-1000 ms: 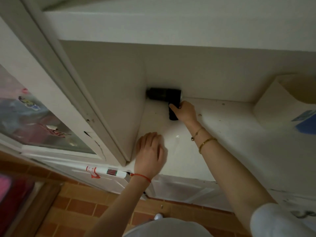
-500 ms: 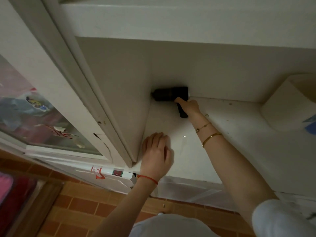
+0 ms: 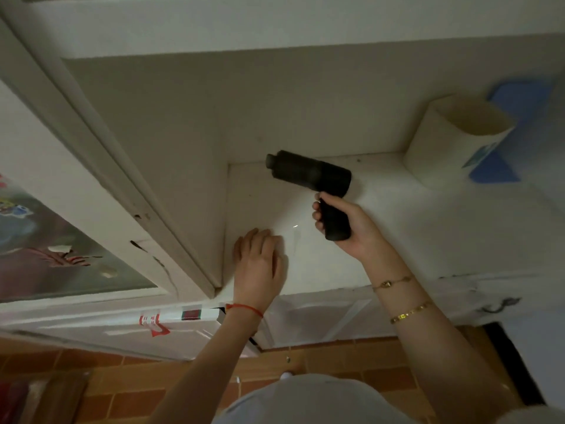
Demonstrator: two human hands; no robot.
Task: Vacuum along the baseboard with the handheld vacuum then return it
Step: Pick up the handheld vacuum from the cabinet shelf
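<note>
Gripping the matte black pistol-shaped handheld vacuum [image 3: 308, 174] by its stubby handle, the right hand [image 3: 351, 228] has its fingers curled round the grip and holds the machine clear above the white painted cabinet shelf [image 3: 397, 240], nozzle pointing left toward the back corner of the recess. The left hand [image 3: 260, 264] lies flat on the shelf near its front edge, fingers straight and together, holding nothing (it looks like a brace for the lean forward).

As for progress, my reading is that the task stands at one of its ends, and the pictures do not settle which. The vacuum is in hand over what appears to be its storage spot, not down at floor level; the orange-brown tiled floor [image 3: 305, 362] shows only at the bottom of the view, and no stretch of baseboard is clearly in sight, nor any dust line to judge by. If this is the fetch, all the vacuuming and the return are left. If this is the return, what is left is setting the machine on the shelf and letting go.

A cream cylindrical open-topped container [image 3: 452, 142] stands on the shelf to the right, well apart from the vacuum.
</note>
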